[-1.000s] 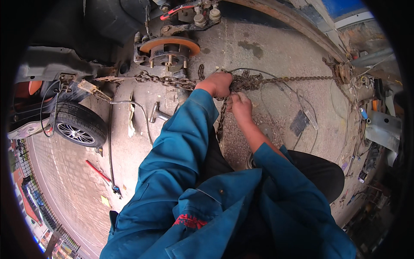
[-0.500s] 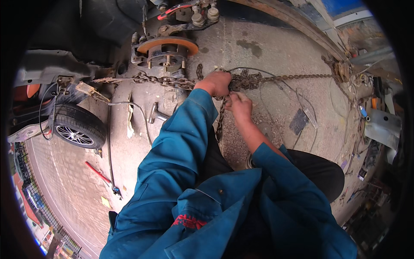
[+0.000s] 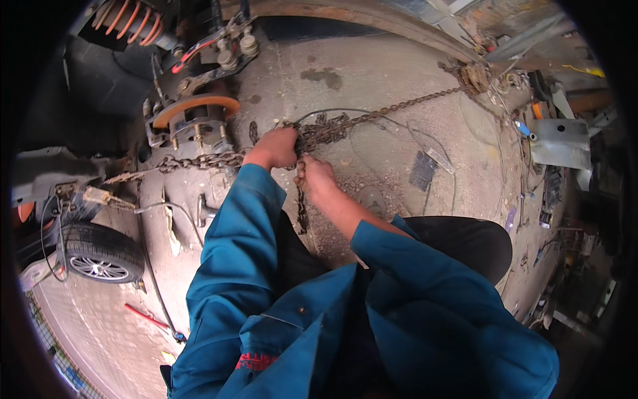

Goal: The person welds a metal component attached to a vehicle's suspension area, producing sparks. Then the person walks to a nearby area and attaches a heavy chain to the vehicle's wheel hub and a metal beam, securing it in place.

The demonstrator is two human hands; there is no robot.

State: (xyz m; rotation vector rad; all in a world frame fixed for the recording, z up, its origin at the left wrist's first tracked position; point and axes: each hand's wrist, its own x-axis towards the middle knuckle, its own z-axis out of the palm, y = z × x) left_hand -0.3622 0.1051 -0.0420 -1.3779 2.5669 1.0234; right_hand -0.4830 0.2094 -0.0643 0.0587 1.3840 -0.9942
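Observation:
A rusty chain (image 3: pixel 399 106) runs taut across the floor, from the car's side at the left to a bundle of rusty metal at the far right. Around its bunched middle part my left hand (image 3: pixel 275 147) is closed, back upward. Just below and to the right, my right hand (image 3: pixel 314 176) grips the chain too, with fingers curled in. A loose chain end (image 3: pixel 302 216) hangs beneath the hands toward the ground. What lies under my left palm is hidden.
A bare hub with a rusty brake disc (image 3: pixel 198 112) stands behind the left hand. A wheel (image 3: pixel 100 253) lies at the left, near a hammer (image 3: pixel 205 211), a long bar (image 3: pixel 156 279) and a red-handled tool (image 3: pixel 146 315). Metal parts (image 3: pixel 561 143) clutter the right side.
The view has swung to the right and tilted, so the scene sits further left. Both hands keep their hold on the chain, with little visible movement along it.

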